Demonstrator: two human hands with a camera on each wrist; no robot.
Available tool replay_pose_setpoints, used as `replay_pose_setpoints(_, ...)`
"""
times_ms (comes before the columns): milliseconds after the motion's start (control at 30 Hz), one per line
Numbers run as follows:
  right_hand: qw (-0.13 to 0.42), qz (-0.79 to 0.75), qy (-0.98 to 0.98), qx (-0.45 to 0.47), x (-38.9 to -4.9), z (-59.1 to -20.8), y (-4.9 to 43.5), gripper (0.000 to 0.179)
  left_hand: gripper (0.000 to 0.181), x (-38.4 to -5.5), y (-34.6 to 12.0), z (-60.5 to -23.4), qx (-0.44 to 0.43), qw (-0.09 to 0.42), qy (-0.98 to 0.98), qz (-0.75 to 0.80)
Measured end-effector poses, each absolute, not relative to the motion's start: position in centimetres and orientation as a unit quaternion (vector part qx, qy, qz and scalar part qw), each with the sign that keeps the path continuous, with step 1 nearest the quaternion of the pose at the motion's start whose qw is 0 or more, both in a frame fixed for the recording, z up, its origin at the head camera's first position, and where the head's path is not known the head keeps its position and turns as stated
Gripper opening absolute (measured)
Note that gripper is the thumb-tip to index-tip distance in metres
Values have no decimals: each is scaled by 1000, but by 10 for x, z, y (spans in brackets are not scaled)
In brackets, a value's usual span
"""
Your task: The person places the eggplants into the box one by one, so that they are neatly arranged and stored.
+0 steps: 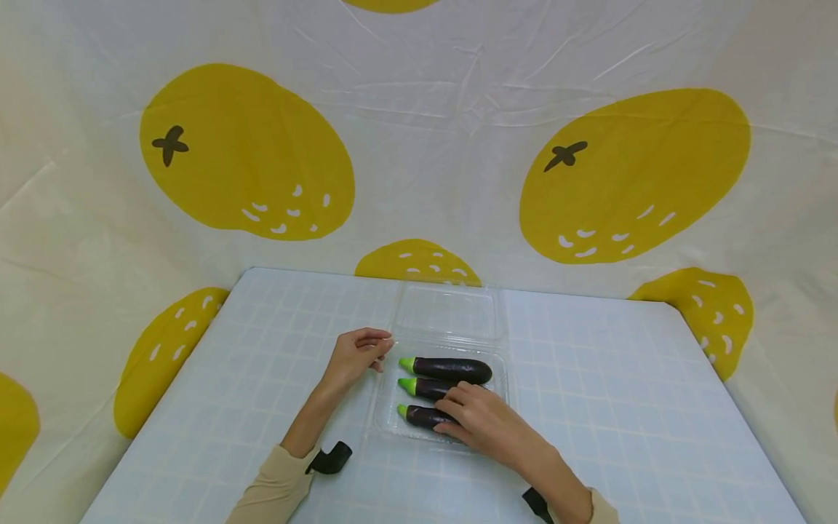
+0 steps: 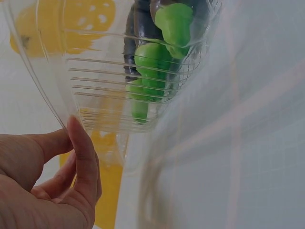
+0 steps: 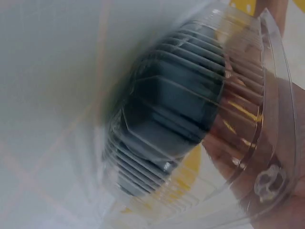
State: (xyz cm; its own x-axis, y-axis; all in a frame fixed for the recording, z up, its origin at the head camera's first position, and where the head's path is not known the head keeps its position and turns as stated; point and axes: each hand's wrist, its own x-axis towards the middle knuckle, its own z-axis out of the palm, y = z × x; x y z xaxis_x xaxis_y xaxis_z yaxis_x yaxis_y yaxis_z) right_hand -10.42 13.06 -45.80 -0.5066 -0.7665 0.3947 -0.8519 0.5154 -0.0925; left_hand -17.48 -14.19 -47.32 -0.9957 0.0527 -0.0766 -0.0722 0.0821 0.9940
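A clear plastic clamshell container (image 1: 419,437) lies open on the table, its lid (image 1: 447,313) folded back. Inside, three dark eggplants with green stem ends lie side by side: a far one (image 1: 452,369), a middle one (image 1: 427,388) and a near one (image 1: 422,417). My left hand (image 1: 353,360) pinches the container's rim at its left corner between thumb and fingertip, clearest in the left wrist view. Reaching in from the right, my right hand (image 1: 487,422) grips the near eggplant, thumb on its near side. The right wrist view shows dark eggplant ends (image 3: 176,95) through the ribbed wall.
The table (image 1: 622,407) has a pale blue checked cover. A white cloth with large yellow fruit prints (image 1: 249,153) hangs behind it and at both sides. Black straps with camera mounts (image 1: 330,458) sit at the wrists.
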Motion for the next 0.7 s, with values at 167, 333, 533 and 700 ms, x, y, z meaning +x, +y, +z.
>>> replay_pose_setpoints(167, 171, 148, -856, 464, -106, -455, 136, 21, 30, -174, -141, -472, -9, 45, 734, 678)
replay_pose_setpoints(333, 171, 155, -859, 457, -110, -452, 145, 22, 31, -173, -141, -472, -3, 42, 734, 678)
replay_pose_setpoints(533, 191, 174, -850, 458, -118, -449, 155, 26, 31, -173, -141, -471, -10, 44, 739, 672)
replay_pose_setpoints(700, 214, 177, -851, 446, -126, -448, 165, 30, 31, -174, -141, -471, -12, 48, 738, 673)
